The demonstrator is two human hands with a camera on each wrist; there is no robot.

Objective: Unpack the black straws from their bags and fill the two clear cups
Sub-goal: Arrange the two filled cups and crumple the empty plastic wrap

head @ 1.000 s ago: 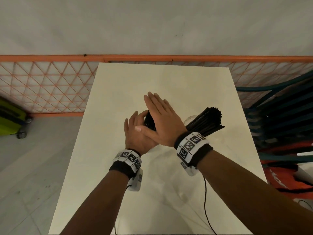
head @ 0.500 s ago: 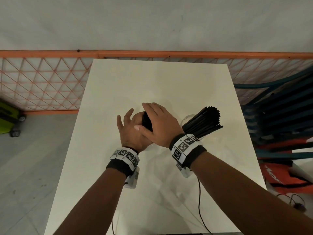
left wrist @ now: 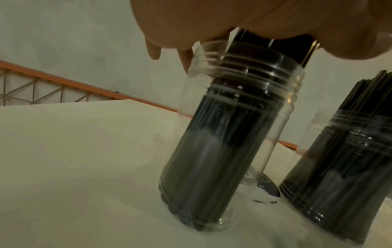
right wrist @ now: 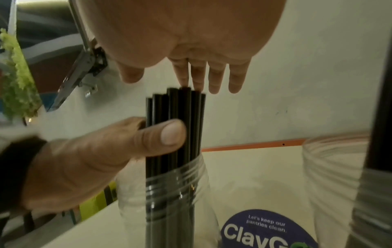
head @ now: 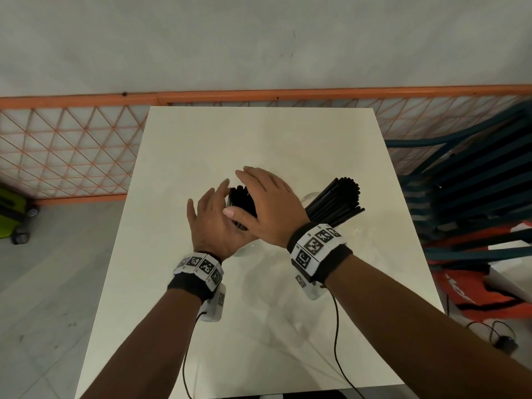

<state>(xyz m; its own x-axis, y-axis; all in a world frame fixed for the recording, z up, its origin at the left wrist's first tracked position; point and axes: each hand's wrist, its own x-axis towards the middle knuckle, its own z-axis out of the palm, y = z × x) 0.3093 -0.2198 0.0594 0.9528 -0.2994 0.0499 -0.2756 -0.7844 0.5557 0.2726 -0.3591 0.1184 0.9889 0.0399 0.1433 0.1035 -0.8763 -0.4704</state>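
Note:
A clear cup (left wrist: pixel 222 134) full of black straws (right wrist: pixel 184 117) stands mid-table. My left hand (head: pixel 213 217) holds the bundle just above the rim, its thumb (right wrist: pixel 169 132) pressed on the near side and fingers behind. Flat and straight-fingered, my right hand (head: pixel 267 203) lies over the straw tops (head: pixel 241 197), the fingertips (right wrist: pixel 212 80) just past them. To the right, a second clear cup (left wrist: pixel 350 167) holds more black straws (head: pixel 336 203) that lean right. No bags show.
The white table (head: pixel 259 139) ends at an orange mesh fence (head: pixel 66 156). A blue round sticker (right wrist: pixel 265 229) lies between the cups. Stacked dark chairs (head: pixel 475 182) stand to the right, a green case (head: pixel 8 217) to the left. Wrist cables (head: pixel 336 341) trail over the near edge.
My right hand has dropped from fingers pointing up to lying flat across the straw tops. My left hand has stayed at the bundle.

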